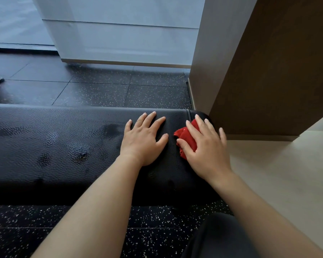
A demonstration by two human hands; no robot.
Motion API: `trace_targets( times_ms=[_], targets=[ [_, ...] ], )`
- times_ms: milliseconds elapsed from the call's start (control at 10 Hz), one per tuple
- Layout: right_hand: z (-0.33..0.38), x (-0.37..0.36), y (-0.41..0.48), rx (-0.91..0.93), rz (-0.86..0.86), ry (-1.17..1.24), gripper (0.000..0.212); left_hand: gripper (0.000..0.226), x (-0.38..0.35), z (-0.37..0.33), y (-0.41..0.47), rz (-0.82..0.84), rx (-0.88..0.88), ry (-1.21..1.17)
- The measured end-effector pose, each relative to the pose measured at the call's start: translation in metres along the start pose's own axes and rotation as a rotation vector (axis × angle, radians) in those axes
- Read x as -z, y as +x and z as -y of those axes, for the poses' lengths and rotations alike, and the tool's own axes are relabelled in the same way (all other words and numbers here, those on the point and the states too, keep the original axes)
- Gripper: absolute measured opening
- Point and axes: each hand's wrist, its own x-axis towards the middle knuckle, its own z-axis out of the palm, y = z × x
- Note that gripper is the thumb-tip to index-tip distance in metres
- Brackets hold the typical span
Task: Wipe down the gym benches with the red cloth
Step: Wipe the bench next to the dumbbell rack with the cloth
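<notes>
1. Red cloth (pixel 186 136) sits bunched on top of the bench (pixel 54 138), at its right end, just short of the end seam.
2. Right hand (pixel 207 146) lies flat on the cloth, fingers (pixel 199 123) straight & spread wide, nothing pinched. Prob. to press max fabric onto the pad.
3. Left hand (pixel 144 140) rests palm-down on the bench top, just left of the cloth, fingers splayed, holding nothing. Likely bracing body wt.
4. Damp-looking patches mark the bench's mid section, so prob. wiped already.
5. Brown wall panel (pixel 268 71) crowds the bench's right end. Strokes there likely need to be short.
</notes>
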Motion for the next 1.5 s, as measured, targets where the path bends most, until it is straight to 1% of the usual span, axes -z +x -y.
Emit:
trace_targets(
  times_ms=[100, 200, 400, 500, 700, 800, 1100, 1200, 1300, 1400, 1500],
  targets=[
    [0.001, -0.001, 0.005, -0.034, 0.021, -0.023, 0.058, 0.056, 0.000, 0.000, 0.000, -0.006, 0.003, -0.001],
    [-0.003, -0.005, 0.029, -0.023, -0.006, 0.007, 0.052, 0.056, -0.001, 0.001, 0.000, -0.003, 0.000, -0.002],
    [-0.008, -0.009, 0.091, -0.025, 0.048, -0.003, 0.050, 0.056, -0.001, 0.001, 0.001, -0.001, 0.005, 0.005],
    [-0.008, -0.008, 0.093, -0.023, 0.060, -0.005, 0.051, 0.056, -0.001, 0.000, 0.001, -0.003, 0.002, 0.005],
    [-0.010, -0.001, 0.042, 0.058, 0.023, 0.008, 0.052, 0.056, -0.001, 0.002, 0.001, 0.002, 0.002, 0.009],
    [-0.012, -0.004, 0.037, 0.046, -0.005, 0.045, 0.049, 0.056, -0.001, 0.002, 0.001, 0.004, 0.003, 0.009],
    [-0.019, -0.010, 0.104, -0.010, 0.073, 0.015, 0.050, 0.057, -0.001, 0.002, 0.001, 0.004, 0.007, 0.025],
    [-0.021, -0.010, 0.096, 0.037, 0.067, 0.010, 0.050, 0.057, -0.001, 0.001, 0.001, -0.002, 0.006, 0.024],
    [-0.021, -0.006, 0.070, 0.100, 0.046, -0.005, 0.051, 0.057, -0.001, 0.001, 0.001, -0.007, 0.007, 0.028],
    [-0.016, 0.000, 0.035, 0.153, 0.047, 0.001, 0.063, 0.057, -0.001, 0.002, 0.001, -0.006, 0.007, 0.026],
    [-0.017, 0.000, 0.027, 0.164, 0.061, -0.004, 0.062, 0.057, -0.002, 0.001, 0.001, -0.007, 0.005, 0.028]
  ],
)
